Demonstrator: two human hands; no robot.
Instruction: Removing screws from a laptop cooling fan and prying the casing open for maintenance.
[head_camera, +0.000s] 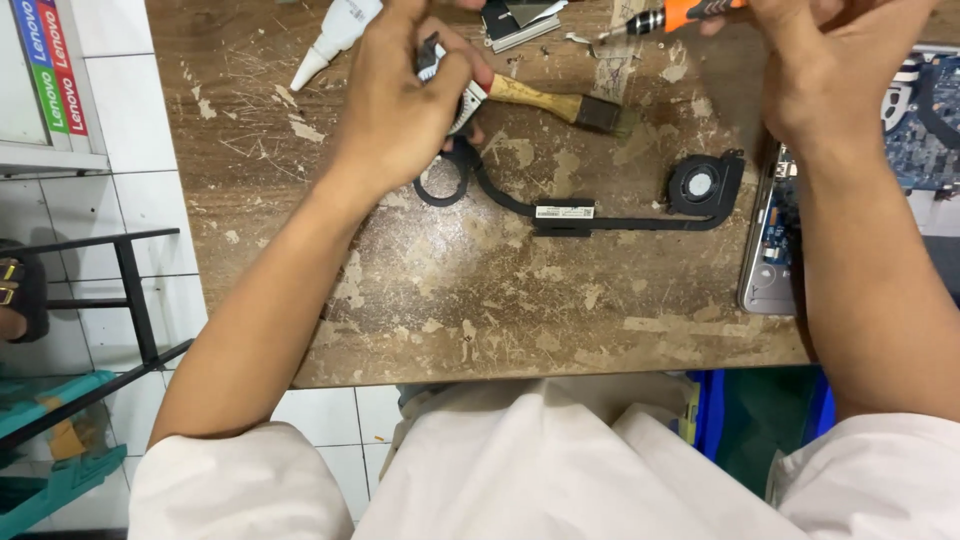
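Note:
My left hand is closed around a small round black-and-white part, held just above the worn wooden table. Directly below it lies a black heat-pipe assembly, with an empty ring at its left end and a round fan at its right end. My right hand grips an orange-handled screwdriver at the table's far edge, its tip pointing left. A brush with a wooden handle lies between my hands.
A white squeeze tube lies at the far left. An opened laptop chassis with a blue circuit board sits under my right forearm. A small metal part lies at the back. A black metal frame stands on the tiled floor to the left.

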